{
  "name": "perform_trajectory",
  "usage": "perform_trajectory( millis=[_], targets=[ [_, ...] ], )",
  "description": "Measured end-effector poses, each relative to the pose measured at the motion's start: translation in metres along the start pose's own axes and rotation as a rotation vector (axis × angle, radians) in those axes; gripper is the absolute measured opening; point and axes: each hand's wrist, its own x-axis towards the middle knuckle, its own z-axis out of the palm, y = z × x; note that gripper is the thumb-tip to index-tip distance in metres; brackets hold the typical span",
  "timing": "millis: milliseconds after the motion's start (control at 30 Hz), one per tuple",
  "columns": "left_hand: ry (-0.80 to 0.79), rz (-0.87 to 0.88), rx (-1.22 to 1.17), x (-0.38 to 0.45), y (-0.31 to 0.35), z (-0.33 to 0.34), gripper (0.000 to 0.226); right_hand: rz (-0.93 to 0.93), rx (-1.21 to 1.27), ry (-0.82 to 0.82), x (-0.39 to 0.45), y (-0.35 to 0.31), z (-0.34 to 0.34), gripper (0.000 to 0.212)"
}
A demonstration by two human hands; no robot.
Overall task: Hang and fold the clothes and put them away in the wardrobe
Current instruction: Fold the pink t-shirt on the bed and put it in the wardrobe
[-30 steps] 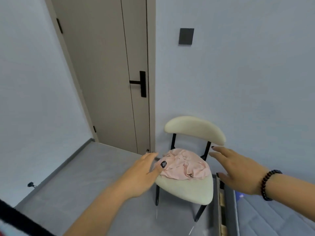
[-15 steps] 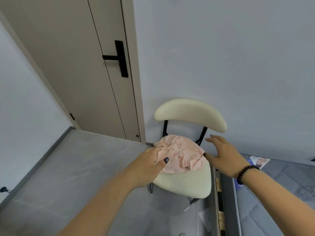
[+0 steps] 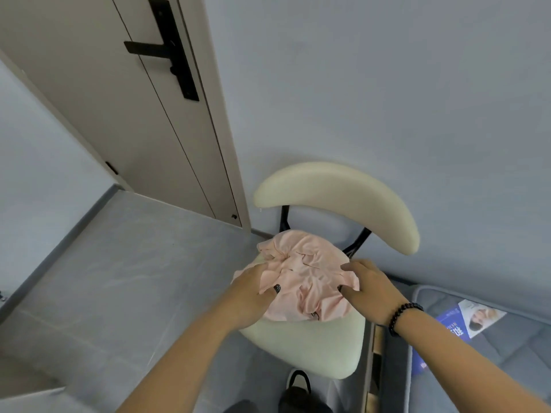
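A crumpled pale pink garment [image 3: 304, 272] lies in a heap on the seat of a cream chair [image 3: 316, 350] with black legs. My left hand [image 3: 253, 293] grips the garment's left side, thumb on top of the cloth and fingers tucked under it. On the garment's right side, my right hand [image 3: 368, 289] pinches the fabric between thumb and fingers; a dark bead bracelet is on that wrist. Both hands sit over the seat, in front of the chair's curved backrest [image 3: 343, 198].
A beige door [image 3: 125, 108] with a black handle stands at the back left. A grey-blue wall runs behind the chair. A grey mattress [image 3: 507, 353] with a blue leaflet [image 3: 465, 323] lies to the right. Grey floor [image 3: 119, 278] spreads to the left. A dark shoe shows below the seat.
I have come closer to the chair and the view tilted down. Both hands went from hovering beside the pink garment to gripping it on either side.
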Motion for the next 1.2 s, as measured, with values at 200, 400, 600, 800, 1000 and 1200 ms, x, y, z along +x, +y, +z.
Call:
perform_trajectory(
  millis=[200, 400, 600, 800, 1000, 1200],
  targets=[
    [-0.099, -0.001, -0.024, 0.068, -0.005, 0.030, 0.040, 0.089, 0.076, -0.106, 0.056, 0.044, 0.032, 0.046],
    [-0.210, -0.010, 0.131, 0.153, -0.029, 0.080, 0.057, 0.219, 0.152, -0.150, 0.114, 0.101, 0.080, 0.046],
    [-0.230, 0.015, 0.268, 0.223, -0.050, 0.134, 0.078, 0.472, 0.288, -0.035, 0.179, 0.153, 0.131, 0.051],
    [-0.199, 0.221, 0.515, 0.257, -0.062, 0.194, 0.093, 0.804, 0.379, 0.086, 0.215, 0.184, 0.174, 0.071],
    [-0.223, 0.049, 0.763, 0.265, -0.069, 0.221, 0.090, 0.889, 0.479, 0.143, 0.216, 0.191, 0.196, 0.091],
    [-0.087, 0.036, 0.633, 0.236, -0.053, 0.198, 0.024, 1.007, 0.913, 0.147, 0.209, 0.184, 0.172, 0.047]
  ],
)
